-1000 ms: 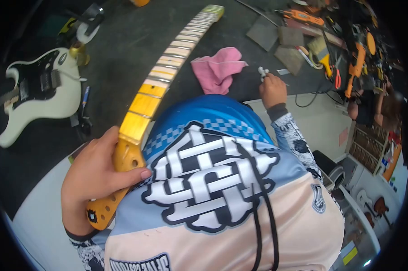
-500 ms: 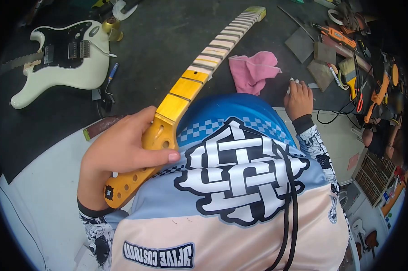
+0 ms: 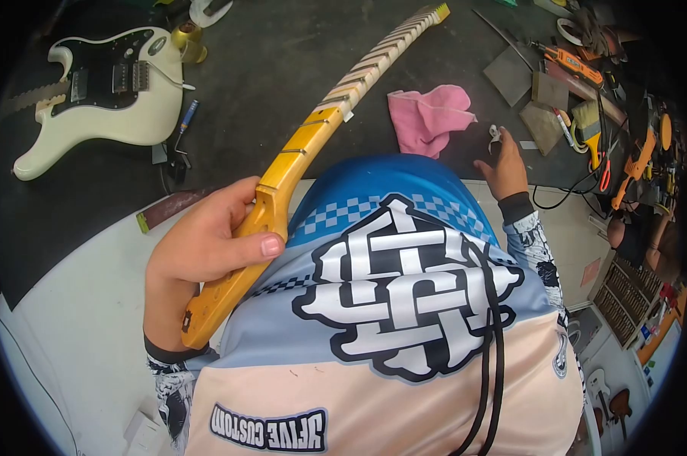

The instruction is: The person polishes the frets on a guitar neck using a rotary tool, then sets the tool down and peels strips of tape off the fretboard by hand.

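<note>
My left hand (image 3: 207, 247) is wrapped around the headstock end of a yellow guitar neck (image 3: 292, 158), thumb across its face. The neck slants up to the right over the bench, its fretboard edge turned partly toward me. Pale strips of masking tape (image 3: 378, 61) cover the wood between most frets; bare glossy yellow wood shows near the nut. At the bench's front edge, my right hand (image 3: 507, 171) has its thumb spread away from the fingers. White material (image 3: 495, 138) shows at its fingertips. A crumpled pink cloth (image 3: 428, 120) lies just left of that hand.
A white electric guitar (image 3: 119, 106) lies at the left, a blue-handled tool (image 3: 187, 120) beside it. On the right are metal plates (image 3: 508, 76), an orange rotary tool (image 3: 571, 64), a brush (image 3: 588, 125), red-handled scissors (image 3: 606, 173) and cables.
The neck has rolled in my left hand, showing more of its side, and its far end has shifted slightly up. My right hand has turned, its thumb now showing.
</note>
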`<state>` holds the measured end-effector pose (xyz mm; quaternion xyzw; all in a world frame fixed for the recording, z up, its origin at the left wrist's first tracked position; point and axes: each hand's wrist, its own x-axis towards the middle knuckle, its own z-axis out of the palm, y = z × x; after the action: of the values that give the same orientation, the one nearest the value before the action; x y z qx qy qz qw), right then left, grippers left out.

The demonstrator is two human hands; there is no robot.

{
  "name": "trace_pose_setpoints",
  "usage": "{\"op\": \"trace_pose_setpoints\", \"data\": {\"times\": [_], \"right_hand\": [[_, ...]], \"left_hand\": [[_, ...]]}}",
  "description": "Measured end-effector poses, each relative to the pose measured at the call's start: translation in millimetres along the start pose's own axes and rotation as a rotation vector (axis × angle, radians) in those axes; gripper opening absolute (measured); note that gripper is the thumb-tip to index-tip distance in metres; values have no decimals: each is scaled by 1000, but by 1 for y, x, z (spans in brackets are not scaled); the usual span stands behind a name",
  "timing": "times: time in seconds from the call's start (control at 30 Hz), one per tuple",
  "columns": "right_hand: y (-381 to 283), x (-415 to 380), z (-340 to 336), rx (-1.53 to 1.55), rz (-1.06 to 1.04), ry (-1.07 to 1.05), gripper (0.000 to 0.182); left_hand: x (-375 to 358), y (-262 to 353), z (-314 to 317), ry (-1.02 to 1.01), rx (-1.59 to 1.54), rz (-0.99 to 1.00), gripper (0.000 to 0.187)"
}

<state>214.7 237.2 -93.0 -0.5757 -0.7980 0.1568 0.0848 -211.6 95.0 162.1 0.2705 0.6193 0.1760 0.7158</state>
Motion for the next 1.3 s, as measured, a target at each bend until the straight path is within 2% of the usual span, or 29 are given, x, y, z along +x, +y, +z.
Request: {"op": "trace_pose_setpoints", "data": {"times": [0.03, 0.13, 0.23, 0.27, 0.33, 0.37, 0.47, 0.67, 0.8, 0.93, 1.0, 1.1, 1.3], "right_hand": [[0, -1, 3, 109, 21, 72, 62], [32, 5, 15, 110, 53, 23, 49], [22, 5, 11, -16, -19, 111, 30], [14, 6, 7, -88, -81, 200, 22], [0, 11, 3, 35, 57, 192, 17], [-2, 13, 2, 96, 126, 188, 16], [43, 12, 17, -46, -85, -1, 21], [-16, 12, -21, -32, 48, 339, 23], [-68, 32, -52, 45, -365, 452, 20], [-162, 63, -71, 369, -902, 431, 42], [-195, 74, -73, 356, -1009, 432, 42], [-222, 84, -72, 357, -1077, 494, 36], [-227, 97, -74, 321, -1159, 459, 31]], "left_hand": [[0, -1, 0, -2, -8, -2, 90], [2, -7, -4, -14, -15, -11, 92], [2, -10, -6, -22, -11, -18, 94], [2, -9, -4, -21, -22, -13, 95], [1, -8, -3, -20, -41, -7, 97], [1, -9, -3, -21, -50, -5, 98], [2, -14, -5, -24, -54, -6, 100], [7, -22, -3, -16, -136, 62, 89], [7, -17, -2, -10, -176, 95, 80], [5, -22, -15, -161, -263, 142, 64], [5, -21, -13, -157, -254, 152, 62], [6, -17, -3, 4, -134, 88, 79], [7, -20, -5, -42, -173, 98, 75]]}}
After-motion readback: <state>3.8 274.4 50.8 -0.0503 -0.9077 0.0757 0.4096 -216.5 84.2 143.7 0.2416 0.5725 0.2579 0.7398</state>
